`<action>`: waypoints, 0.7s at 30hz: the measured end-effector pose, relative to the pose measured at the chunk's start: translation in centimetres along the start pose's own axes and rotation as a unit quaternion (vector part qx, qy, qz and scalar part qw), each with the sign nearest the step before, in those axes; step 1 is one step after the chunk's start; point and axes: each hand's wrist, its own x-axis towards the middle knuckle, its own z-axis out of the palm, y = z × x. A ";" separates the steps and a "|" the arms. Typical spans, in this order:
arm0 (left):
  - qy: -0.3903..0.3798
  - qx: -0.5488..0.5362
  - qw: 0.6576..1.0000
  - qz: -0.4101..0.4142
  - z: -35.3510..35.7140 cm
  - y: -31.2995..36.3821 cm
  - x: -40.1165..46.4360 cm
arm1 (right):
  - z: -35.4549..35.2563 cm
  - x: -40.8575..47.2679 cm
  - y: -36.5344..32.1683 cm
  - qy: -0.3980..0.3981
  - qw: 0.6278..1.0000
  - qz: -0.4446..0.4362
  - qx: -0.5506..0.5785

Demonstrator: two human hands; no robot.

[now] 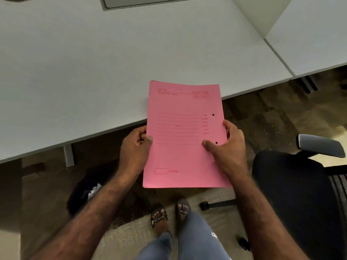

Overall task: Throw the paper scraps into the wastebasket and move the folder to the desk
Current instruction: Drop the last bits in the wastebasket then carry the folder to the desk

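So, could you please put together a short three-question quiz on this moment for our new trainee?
1. True or false: the pink folder already lies flat and released on the white desk.
2. Which hands grip the folder? A) left only B) right only C) both
3. What stands on the floor to the person's right?

Key
1. False: its far end reaches over the desk edge, but both hands hold it.
2. C: the left hand pinches the left edge, the right hand the right edge.
3. A black office chair.
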 end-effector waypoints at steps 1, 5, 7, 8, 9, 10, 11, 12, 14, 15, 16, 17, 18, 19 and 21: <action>0.006 -0.003 1.000 -0.004 -0.3 0.1 0.4 | 0.4 0.4 -0.5 -0.003 1.000 -0.002 0.000; 0.029 -0.008 1.000 -0.008 -1.6 0.6 2.1 | 2.0 2.2 -2.5 -0.018 1.000 -0.016 0.000; 0.036 -0.016 0.999 -0.011 -2.1 0.9 3.2 | 2.8 3.4 -3.6 -0.029 0.999 -0.021 0.006; 0.040 -0.018 0.999 -0.011 -2.4 1.1 3.8 | 3.2 4.0 -4.2 -0.034 0.999 -0.023 0.005; 0.044 -0.018 0.999 -0.010 -2.6 1.3 4.6 | 3.7 4.7 -4.8 -0.039 0.999 -0.024 0.003; 0.050 -0.019 0.999 -0.009 -2.8 1.6 5.3 | 4.1 5.5 -5.3 -0.044 0.999 -0.026 0.002; 0.056 -0.020 0.998 -0.008 -3.0 1.8 6.2 | 4.5 6.2 -5.9 -0.049 0.998 -0.030 0.001; 0.063 -0.020 0.998 -0.008 -3.2 2.1 6.9 | 5.0 7.0 -6.5 -0.056 0.998 -0.032 0.001; 0.076 -0.018 0.997 -0.011 -3.6 2.5 8.6 | 5.9 8.7 -7.6 -0.070 0.997 -0.033 -0.002; 0.081 -0.016 0.996 -0.015 -3.8 2.8 9.3 | 6.4 9.6 -8.2 -0.075 0.997 -0.033 -0.005; 0.086 -0.014 0.996 -0.020 -4.0 3.0 10.2 | 6.9 10.4 -8.8 -0.080 0.996 -0.032 -0.007; 0.089 -0.014 0.996 -0.023 -4.1 3.3 11.0 | 7.5 11.3 -9.3 -0.086 0.996 -0.032 -0.007; 0.092 -0.014 0.995 -0.026 -4.3 3.5 11.9 | 8.0 12.1 -9.9 -0.093 0.995 -0.033 -0.005; 0.097 -0.014 0.995 -0.028 -4.6 3.7 12.8 | 8.6 12.9 -10.4 -0.100 0.994 -0.036 -0.005; 0.112 -0.011 0.993 -0.032 -5.1 4.3 14.5 | 9.8 14.6 -11.5 -0.111 0.993 -0.043 -0.013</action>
